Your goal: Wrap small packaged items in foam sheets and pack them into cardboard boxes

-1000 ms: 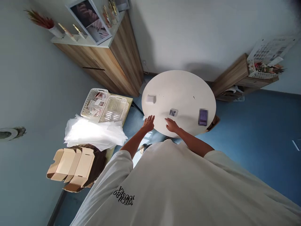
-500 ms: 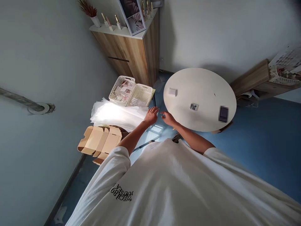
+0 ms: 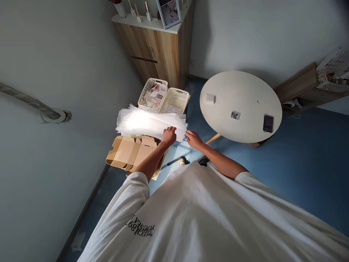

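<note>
Since the white sheets (image 3: 148, 122) lie loose with uneven edges, best practice is probably to steady the pile with one hand and ease up a layer by its right edge with the other, lightly, lest it crease or drag its neighbours.

Leftmost: opened cardboard box (image 3: 125, 152), on the near side of the sheets; their bulk reaches well left of both hands, with white baskets (image 3: 177, 95) on the far side. Next, left hand (image 3: 169, 136), palm down over their near right part, fingers close together, slightly bent; whether it grips any, cannot tell. Then right hand (image 3: 194, 139), at their right edge, fingers partly curled; opening and contact too small to judge, hold uncertain. Round table (image 3: 245, 87) beyond, apart from the sheets.
</note>
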{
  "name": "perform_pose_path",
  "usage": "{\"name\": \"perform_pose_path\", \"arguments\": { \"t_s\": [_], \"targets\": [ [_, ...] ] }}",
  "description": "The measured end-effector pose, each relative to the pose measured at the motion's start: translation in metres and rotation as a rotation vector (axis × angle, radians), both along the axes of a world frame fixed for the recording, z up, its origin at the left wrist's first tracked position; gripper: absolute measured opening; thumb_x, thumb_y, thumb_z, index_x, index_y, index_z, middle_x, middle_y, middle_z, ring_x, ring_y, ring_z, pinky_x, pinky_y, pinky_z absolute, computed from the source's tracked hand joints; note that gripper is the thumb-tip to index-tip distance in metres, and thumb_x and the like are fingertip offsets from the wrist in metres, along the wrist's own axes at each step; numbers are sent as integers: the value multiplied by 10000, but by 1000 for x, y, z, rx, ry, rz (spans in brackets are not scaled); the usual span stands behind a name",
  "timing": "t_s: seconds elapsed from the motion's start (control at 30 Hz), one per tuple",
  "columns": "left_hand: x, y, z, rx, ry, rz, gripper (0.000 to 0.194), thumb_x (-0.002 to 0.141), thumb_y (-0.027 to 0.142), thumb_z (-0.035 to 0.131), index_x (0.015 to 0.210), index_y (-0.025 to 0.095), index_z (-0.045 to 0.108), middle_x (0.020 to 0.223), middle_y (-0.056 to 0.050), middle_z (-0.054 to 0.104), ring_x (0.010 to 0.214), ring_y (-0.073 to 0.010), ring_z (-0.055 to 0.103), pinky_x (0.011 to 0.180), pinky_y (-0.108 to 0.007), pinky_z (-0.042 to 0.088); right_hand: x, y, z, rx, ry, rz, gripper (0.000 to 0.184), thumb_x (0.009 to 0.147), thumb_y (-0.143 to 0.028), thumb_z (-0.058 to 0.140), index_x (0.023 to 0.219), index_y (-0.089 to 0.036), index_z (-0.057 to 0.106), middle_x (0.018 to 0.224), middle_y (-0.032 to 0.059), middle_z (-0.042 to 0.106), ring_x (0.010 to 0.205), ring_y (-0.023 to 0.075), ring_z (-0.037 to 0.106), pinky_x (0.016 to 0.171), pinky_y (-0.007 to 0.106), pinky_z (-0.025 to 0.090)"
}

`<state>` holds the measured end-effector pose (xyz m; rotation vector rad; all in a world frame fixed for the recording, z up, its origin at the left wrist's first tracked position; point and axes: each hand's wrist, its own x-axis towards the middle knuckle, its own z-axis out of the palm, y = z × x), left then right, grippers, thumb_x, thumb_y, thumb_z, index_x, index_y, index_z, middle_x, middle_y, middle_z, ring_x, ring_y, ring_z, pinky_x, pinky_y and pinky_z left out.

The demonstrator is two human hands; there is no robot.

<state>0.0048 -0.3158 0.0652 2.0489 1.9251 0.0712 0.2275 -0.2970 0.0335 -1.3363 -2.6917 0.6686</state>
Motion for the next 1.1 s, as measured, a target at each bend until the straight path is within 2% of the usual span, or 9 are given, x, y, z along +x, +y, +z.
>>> {"name": "perform_pose_path", "arguments": {
  "t_s": [0.13,0.23,0.37,0.47,0.6,0.7,0.8,0.93,1.1],
  "targets": [
    [-10,-8,-6,-52,3,-18,511,961,89,445,1423,201,633,1439,-135,647,1336,-312,561,1111,-483,442,-5,-12,-2,43,-151,145,527,936,-80,472,1419,-169,664,1749,111,345,1543,351,347,1226,553,349],
    [-12,-11,-7,-65,-2,-31,512,967,110,451,1443,189,622,1464,-138,628,1345,-308,555,1116,-472,449,-9,-16,-4,1,-223,149,704,911,-86,467,1605,-195,501,1805,82,220,1596,381,263,1247,619,281],
    [-13,-14,-8,-74,-18,-23,593,967,120,446,1546,210,538,1524,-144,587,1394,-311,525,1152,-483,436,-14,-14,2,-33,-187,158,769,948,-128,405,1709,-206,321,1802,79,234,1575,382,294,1235,610,286],
    [-13,-14,-7,-38,-39,10,689,975,133,424,1659,206,388,1596,-150,531,1453,-311,485,1188,-485,414,-17,-8,13,31,-103,144,683,993,-130,373,1674,-179,388,1761,105,332,1515,362,365,1214,569,314],
    [-9,-11,-3,38,-33,60,820,932,117,445,1722,186,237,1695,-157,402,1551,-307,384,1244,-484,360,-18,8,28,117,22,1,540,1040,-155,378,1543,-195,571,1618,118,540,1447,326,448,1204,516,340],
    [-1,-5,3,56,-27,67,880,895,116,481,1729,166,205,1738,-164,324,1598,-311,312,1272,-492,323,-14,25,36,168,156,-167,455,1062,-204,373,1395,-199,684,1494,115,642,1371,286,538,1189,452,389],
    [10,1,9,85,-41,62,907,889,138,514,1732,171,180,1752,-173,298,1612,-330,279,1289,-539,282,-4,42,42,190,290,-320,429,1040,-212,393,1312,-202,724,1328,123,716,1251,269,624,1126,398,470],
    [31,11,18,114,-60,34,889,898,149,515,1725,172,190,1758,-173,288,1620,-339,257,1301,-565,243,22,61,49,226,334,-504,436,1011,-195,397,1312,-201,712,1163,126,728,1106,273,659,1028,386,539],
    [72,34,33,122,-53,-72,880,903,138,504,1727,171,195,1764,-159,279,1629,-331,239,1306,-552,233,73,77,53,241,205,-659,561,943,-102,354,1420,-144,647,1293,182,660,1232,298,615,1082,403,516]
  ]
}}
